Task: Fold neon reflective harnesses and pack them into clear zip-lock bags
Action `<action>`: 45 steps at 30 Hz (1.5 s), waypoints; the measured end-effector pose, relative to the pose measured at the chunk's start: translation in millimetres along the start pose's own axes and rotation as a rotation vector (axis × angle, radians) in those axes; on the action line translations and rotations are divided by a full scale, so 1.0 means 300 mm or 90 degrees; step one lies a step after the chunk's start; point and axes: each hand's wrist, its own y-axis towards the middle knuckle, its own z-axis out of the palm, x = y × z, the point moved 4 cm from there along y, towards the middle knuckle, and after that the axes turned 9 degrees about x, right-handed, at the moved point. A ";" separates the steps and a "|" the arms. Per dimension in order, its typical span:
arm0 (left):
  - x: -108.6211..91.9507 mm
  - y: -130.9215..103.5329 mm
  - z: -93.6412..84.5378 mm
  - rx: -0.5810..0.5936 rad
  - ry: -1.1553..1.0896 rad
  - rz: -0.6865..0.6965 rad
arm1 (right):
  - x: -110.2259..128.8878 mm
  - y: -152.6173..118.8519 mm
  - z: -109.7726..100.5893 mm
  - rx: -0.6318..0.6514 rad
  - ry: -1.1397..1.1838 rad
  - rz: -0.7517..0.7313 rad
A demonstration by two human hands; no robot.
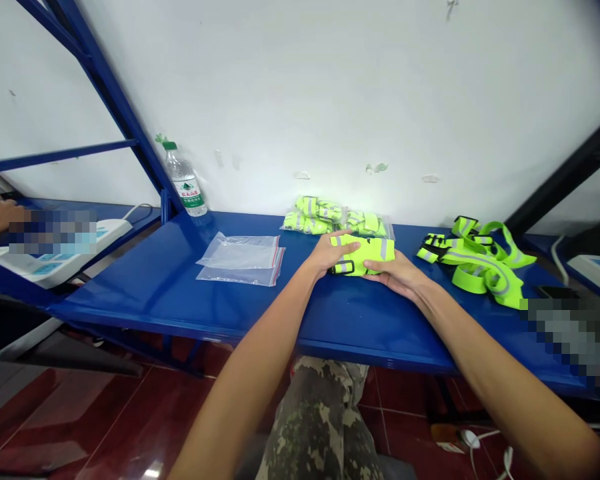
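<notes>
Between my two hands is a folded neon-yellow reflective strap with silver-grey bands and a black buckle at its lower left. My left hand grips its left end, thumb across the front. My right hand holds its lower right side, thumb on the front and fingers mostly hidden behind. Just behind it, against the wall, lie clear bags packed with similar yellow straps. To the left rest flat clear zip bags with red seal lines. Loose yellow straps with black buckles are heaped to the right.
A blue table runs along the white wall. A water bottle with a green cap stands at its back left, beside a blue metal frame. Another person's hand is at far left near a white device.
</notes>
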 end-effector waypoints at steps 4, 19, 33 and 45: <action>0.015 0.002 0.003 -0.014 -0.037 -0.003 | -0.029 0.009 0.021 -0.067 -0.066 -0.044; -0.017 -0.037 0.003 -0.198 0.109 0.139 | -0.020 -0.002 0.069 -0.050 -0.005 -0.052; -0.059 -0.099 -0.035 -0.389 0.463 0.190 | -0.036 0.068 0.099 -0.114 -0.054 -0.039; -0.167 -0.241 -0.096 -0.464 0.747 0.224 | -0.057 0.132 0.171 -0.133 -0.076 -0.058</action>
